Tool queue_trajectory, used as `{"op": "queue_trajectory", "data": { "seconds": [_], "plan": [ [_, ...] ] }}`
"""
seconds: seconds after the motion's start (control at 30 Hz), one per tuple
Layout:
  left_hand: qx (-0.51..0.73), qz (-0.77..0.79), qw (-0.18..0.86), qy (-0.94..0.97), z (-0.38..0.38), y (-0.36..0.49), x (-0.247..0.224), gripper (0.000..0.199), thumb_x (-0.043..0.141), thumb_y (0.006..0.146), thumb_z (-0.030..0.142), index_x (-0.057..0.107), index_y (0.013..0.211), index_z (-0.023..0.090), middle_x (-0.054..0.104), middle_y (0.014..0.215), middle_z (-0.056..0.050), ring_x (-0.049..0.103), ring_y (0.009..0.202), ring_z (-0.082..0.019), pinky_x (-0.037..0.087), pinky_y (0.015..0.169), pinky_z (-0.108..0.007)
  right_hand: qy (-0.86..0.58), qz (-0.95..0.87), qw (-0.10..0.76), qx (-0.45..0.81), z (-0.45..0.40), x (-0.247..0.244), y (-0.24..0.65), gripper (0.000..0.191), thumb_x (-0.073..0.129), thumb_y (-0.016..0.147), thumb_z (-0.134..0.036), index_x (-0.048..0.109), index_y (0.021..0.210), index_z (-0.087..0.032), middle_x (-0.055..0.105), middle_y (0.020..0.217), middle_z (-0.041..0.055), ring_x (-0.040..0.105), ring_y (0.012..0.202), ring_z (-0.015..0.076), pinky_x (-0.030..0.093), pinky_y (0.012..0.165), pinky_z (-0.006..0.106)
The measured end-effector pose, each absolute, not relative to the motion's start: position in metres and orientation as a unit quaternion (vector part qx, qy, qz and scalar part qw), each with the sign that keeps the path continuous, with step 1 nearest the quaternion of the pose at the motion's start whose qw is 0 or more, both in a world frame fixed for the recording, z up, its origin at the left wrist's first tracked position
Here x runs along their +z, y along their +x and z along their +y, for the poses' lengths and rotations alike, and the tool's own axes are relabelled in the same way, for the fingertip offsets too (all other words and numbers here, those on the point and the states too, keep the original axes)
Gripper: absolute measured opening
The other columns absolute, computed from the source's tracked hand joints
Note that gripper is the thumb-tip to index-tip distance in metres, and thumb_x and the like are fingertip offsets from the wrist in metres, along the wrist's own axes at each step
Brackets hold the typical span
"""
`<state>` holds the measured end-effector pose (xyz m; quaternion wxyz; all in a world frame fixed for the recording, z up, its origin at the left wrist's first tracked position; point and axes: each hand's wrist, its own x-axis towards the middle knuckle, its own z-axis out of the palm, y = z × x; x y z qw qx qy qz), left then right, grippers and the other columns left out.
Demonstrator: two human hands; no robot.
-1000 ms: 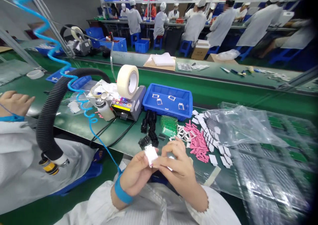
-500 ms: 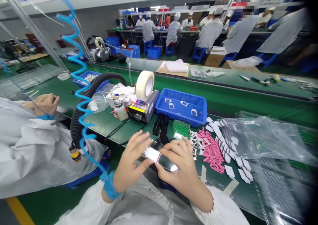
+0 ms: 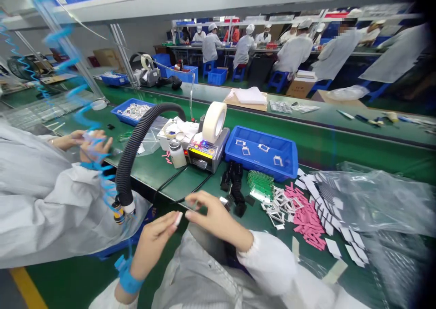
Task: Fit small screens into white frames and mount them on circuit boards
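My left hand (image 3: 153, 241), with a blue strap at the wrist, pinches a small white piece (image 3: 178, 219) between thumb and fingers. Just to its right, my right hand (image 3: 213, 216) has its thumb and fingers apart, with nothing visible between them. Beyond my right hand lie black parts (image 3: 235, 186), green boards (image 3: 260, 185) and white frames (image 3: 277, 206). Pink strips (image 3: 308, 218) and white cards (image 3: 333, 248) spread farther right. A blue tray (image 3: 289, 156) holds several white frames.
A tape dispenser (image 3: 208, 156) carries a tape roll (image 3: 214, 122), beside a bottle (image 3: 177, 154). A black hose (image 3: 127, 159) arches at left. Another person's hands (image 3: 97, 145) work beyond it. Clear plastic bags (image 3: 381, 200) lie at right.
The view has shifted. Both my hands have moved left with the white piece, now tilted in my left hand. My right hand has come off it. The other person's hands have separated.
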<state>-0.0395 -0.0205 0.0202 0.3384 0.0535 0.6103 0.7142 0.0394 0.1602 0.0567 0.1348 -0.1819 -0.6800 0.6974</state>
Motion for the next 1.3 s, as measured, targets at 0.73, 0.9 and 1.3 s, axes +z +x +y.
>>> {"op": "queue_trajectory", "data": {
  "seconds": [0.73, 0.9, 1.3],
  "plan": [
    [0.849, 0.276, 0.328, -0.309, -0.025, -0.067, -0.032, 0.041, 0.036, 0.090, 0.009, 0.046, 0.129, 0.015, 0.073, 0.088, -0.009, 0.069, 0.084, -0.018, 0.055, 0.079, -0.032, -0.344, -0.389, 0.212, 0.828, 0.181, 0.054, -0.004, 0.024, 0.072, 0.068, -0.032, 0.052, 0.064, -0.018, 0.047, 0.060, -0.0051, 0.038, 0.050, 0.0069, 0.032, 0.047, 0.021],
    [0.824, 0.267, 0.456, -0.206, 0.032, -0.012, 0.022, 0.018, 0.050, 0.084, 0.007, 0.066, 0.090, 0.011, 0.071, 0.088, -0.007, 0.066, 0.084, -0.013, 0.049, 0.089, -0.029, -0.189, -0.643, 0.207, 0.713, 0.147, 0.088, 0.074, 0.017, 0.067, 0.072, -0.025, 0.058, 0.060, -0.018, 0.049, 0.065, -0.0013, 0.045, 0.064, 0.0125, 0.037, 0.060, 0.026],
    [0.776, 0.259, 0.572, -0.061, 0.075, 0.031, 0.055, 0.028, 0.078, 0.062, 0.024, 0.068, 0.087, 0.018, 0.068, 0.085, 0.002, 0.059, 0.077, -0.009, 0.044, 0.089, -0.026, -0.227, -0.831, 0.327, 0.389, 0.169, 0.092, 0.111, 0.014, 0.057, 0.079, -0.021, 0.057, 0.064, -0.021, 0.052, 0.067, -0.0003, 0.050, 0.069, 0.0170, 0.038, 0.066, 0.034]
  ]
}}
